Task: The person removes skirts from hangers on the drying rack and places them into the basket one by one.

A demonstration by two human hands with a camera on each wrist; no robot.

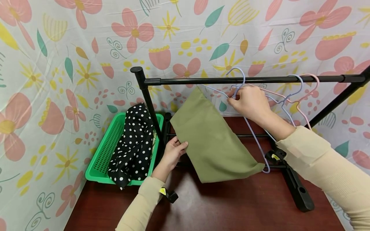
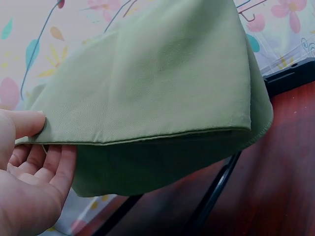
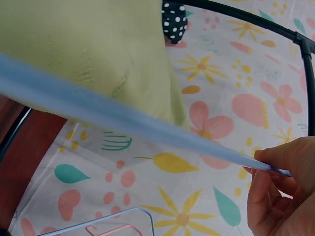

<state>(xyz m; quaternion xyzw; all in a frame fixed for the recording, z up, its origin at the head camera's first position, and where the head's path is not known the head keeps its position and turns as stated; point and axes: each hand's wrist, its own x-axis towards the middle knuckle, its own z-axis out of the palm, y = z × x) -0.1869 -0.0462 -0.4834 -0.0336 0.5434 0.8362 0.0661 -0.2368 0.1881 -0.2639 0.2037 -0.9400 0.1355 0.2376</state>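
Observation:
A plain olive-green cloth (image 1: 211,138) with a folded edge hangs at a slant below the rack's rail. My left hand (image 1: 173,150) pinches its left edge, thumb (image 2: 29,123) on the front and fingers behind. At the rail, my right hand (image 1: 251,101) grips a light-blue hanger (image 1: 237,90) just under its hook, and the hook curves over the rail. This hanger is tilted, with one side running down to the cloth's lower right corner. The cloth hides much of the hanger. In the right wrist view, the thumb and fingers pinch the blue hanger (image 3: 123,118) close to the camera.
Another blue hanger (image 1: 300,85) and a pink hanger (image 1: 317,85) hang farther right on the black rail (image 1: 185,81). Left of the rack, a green basket (image 1: 101,160) holds a black polka-dot cloth (image 1: 131,144). The rack's foot (image 1: 297,189) stands on a dark red table (image 1: 231,208).

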